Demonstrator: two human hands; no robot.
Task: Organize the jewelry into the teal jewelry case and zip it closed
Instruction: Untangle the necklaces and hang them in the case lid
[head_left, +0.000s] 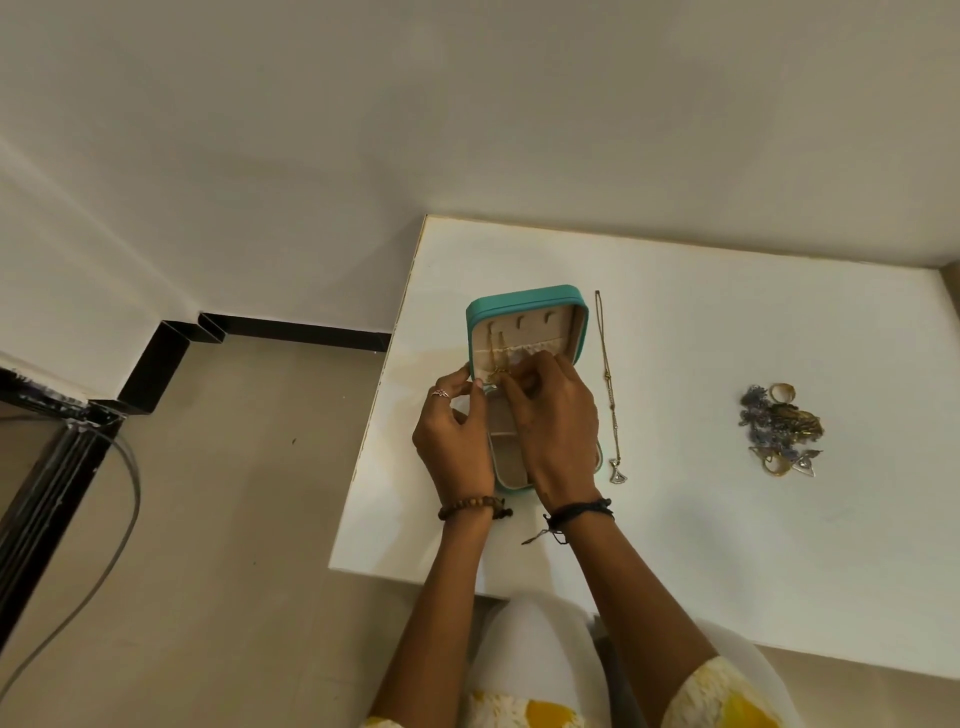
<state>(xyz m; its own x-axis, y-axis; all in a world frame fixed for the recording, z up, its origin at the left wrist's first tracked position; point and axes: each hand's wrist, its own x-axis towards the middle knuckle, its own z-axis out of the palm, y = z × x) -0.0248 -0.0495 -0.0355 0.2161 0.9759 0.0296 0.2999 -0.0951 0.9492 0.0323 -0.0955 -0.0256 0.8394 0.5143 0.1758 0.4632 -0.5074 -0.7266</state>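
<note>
The teal jewelry case (527, 304) lies open on the white table (701, 322), its beige lid upright with small hooks. A thin gold necklace (497, 358) hangs from a hook in the lid. My right hand (553, 431) pinches the necklace's lower end at the lid's elastic pocket. My left hand (454, 439) holds the case's left edge at the hinge. Both hands cover most of the lower tray. A second long chain necklace (608, 384) with a fan pendant lies stretched out just right of the case. A tangled pile of jewelry (782, 428) sits further right.
The table's left edge runs close beside the case, with tiled floor below. A grey cable (111, 525) loops across the floor at left. My knee in white cloth (535, 654) is under the table's front edge.
</note>
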